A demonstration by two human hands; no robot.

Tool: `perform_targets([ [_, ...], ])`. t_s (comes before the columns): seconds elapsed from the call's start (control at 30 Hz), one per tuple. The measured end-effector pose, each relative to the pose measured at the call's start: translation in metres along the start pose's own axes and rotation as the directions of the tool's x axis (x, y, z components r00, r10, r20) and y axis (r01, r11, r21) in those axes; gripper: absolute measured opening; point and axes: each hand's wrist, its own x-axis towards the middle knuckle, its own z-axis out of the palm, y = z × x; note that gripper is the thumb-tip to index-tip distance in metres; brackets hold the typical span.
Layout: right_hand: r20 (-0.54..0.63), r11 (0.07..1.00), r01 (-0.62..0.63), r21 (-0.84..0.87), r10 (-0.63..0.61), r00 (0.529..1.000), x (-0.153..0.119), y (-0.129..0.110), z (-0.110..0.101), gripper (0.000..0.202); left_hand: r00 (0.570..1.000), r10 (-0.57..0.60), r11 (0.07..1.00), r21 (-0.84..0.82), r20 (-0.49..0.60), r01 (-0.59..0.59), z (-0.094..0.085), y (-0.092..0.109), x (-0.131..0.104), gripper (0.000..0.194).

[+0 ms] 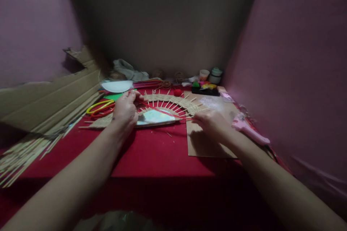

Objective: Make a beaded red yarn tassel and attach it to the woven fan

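Observation:
A half-round woven piece (165,98) with thin sticks fanning outward lies on the red cloth, a shiny mirror-like half disc (155,116) at its centre. Red yarn (162,109) stretches across it between both hands. My left hand (127,106), fingers closed, pinches the yarn over the piece's left part. At the right end, my right hand (207,122) is closed on the yarn above a cardboard sheet (196,144). A red yarn ball (178,92) sits behind the woven arch.
Yellow-handled scissors (100,106) lie left, near a white plate (117,86). Bundled sticks (29,151) and folded cardboard (51,101) fill the left side. A pink glue gun (251,130) lies right. A cup (204,75) and a jar (216,75) stand at the back.

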Motion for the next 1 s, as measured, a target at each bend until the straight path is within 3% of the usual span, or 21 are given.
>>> perform_targets([
  [0.2, -0.050, 0.990, -0.091, -0.112, 0.086, 0.995, 0.082, 0.005, 0.022, 0.022, 0.968, 0.241, 0.969, 0.080, -0.070, -0.235, -0.012, 0.003, 0.014, 0.033],
  [0.4, -0.078, 0.984, -0.116, -0.138, 0.106, 0.991, 0.136, 0.002, 0.050, 0.025, 0.874, 0.468, 0.871, 0.235, -0.130, -0.431, -0.027, 0.004, 0.029, 0.031],
  [0.57, -0.118, 0.982, -0.101, -0.157, 0.083, 0.990, 0.155, -0.005, 0.060, 0.027, 0.816, 0.561, 0.805, 0.323, -0.140, -0.498, -0.035, 0.002, 0.038, 0.029],
  [1.0, -0.167, 0.980, -0.137, -0.145, 0.112, 0.979, 0.173, -0.014, 0.062, 0.028, 0.831, 0.530, 0.822, 0.345, -0.170, -0.454, -0.035, 0.007, 0.035, 0.026],
])
